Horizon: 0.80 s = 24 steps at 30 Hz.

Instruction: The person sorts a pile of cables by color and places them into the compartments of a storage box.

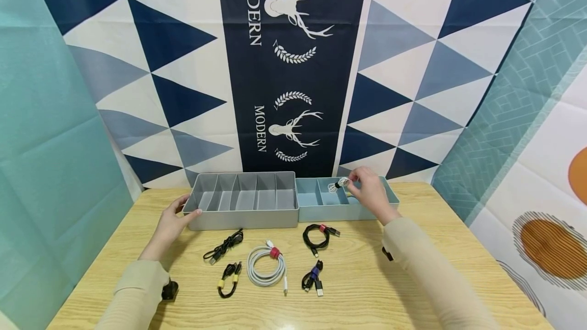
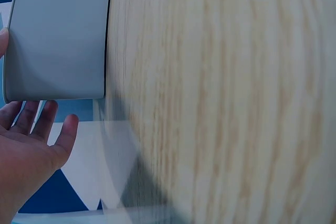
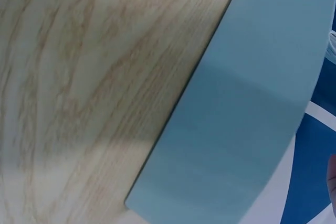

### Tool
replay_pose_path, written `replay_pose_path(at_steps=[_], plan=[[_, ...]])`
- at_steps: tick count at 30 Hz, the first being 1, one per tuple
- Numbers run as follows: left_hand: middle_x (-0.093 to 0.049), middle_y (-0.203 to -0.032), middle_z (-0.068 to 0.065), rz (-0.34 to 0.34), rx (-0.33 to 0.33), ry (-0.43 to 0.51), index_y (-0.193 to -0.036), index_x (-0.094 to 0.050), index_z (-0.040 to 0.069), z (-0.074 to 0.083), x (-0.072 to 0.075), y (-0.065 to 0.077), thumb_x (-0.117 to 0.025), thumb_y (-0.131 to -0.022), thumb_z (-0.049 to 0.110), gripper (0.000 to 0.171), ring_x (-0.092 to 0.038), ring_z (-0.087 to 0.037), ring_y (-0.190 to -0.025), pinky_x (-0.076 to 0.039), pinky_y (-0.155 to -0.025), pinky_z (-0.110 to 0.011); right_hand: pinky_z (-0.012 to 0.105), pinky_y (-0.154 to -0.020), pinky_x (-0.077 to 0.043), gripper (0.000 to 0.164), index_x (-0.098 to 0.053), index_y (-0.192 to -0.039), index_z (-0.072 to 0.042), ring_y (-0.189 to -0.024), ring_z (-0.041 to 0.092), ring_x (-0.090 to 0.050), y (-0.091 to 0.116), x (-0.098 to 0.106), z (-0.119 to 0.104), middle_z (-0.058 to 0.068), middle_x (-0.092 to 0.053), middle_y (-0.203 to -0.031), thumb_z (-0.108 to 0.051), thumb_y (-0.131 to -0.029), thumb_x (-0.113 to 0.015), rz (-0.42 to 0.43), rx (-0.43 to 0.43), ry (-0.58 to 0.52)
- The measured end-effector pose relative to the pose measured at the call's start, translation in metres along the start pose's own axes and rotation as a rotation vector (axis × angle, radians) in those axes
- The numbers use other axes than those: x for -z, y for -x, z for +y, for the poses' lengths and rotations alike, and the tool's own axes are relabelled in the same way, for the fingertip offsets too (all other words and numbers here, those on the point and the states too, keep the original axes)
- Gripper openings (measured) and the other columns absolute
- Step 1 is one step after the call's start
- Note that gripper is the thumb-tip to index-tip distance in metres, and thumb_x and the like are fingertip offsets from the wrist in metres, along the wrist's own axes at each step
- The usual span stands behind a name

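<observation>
From where I stand, the right hand (image 1: 368, 188) is nearer, fingertips pinching the tied white cable (image 1: 339, 185), which juts toward nine o'clock over the blue divided organizer (image 1: 335, 213), its long axis running roughly eight to two. The left hand (image 1: 170, 224), well apart, rests unclenched at the nine-o'clock end of the gray five-compartment organizer (image 1: 247, 220).

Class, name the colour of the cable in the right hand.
The cable is white, seen best in the head view.
</observation>
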<state>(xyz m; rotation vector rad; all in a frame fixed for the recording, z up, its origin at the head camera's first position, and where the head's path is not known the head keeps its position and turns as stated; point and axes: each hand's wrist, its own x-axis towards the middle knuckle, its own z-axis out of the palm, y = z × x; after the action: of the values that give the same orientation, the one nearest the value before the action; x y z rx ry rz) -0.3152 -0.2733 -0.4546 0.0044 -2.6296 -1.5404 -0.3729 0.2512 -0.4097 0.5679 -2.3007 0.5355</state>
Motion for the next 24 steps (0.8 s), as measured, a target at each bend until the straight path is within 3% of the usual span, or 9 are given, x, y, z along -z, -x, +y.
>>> replay_pose_path(at_steps=[24], plan=[[-0.029, -0.149, -0.024, 0.000, -0.006, 0.009, -0.150, -0.023, 0.005, 0.001, 0.000, 0.001, -0.063, -0.090, 0.034, 0.077, -0.028, -0.040, -0.136, -0.030, -0.107, -0.055, 0.039, -0.063, -0.044, 0.005, -0.060, -0.080, -0.010, -0.073, 0.023, -0.051, 0.005, -0.019, 0.006, 0.005, -0.058, -0.079, -0.011, -0.080, -0.065, -0.153, -0.189, 0.076]])
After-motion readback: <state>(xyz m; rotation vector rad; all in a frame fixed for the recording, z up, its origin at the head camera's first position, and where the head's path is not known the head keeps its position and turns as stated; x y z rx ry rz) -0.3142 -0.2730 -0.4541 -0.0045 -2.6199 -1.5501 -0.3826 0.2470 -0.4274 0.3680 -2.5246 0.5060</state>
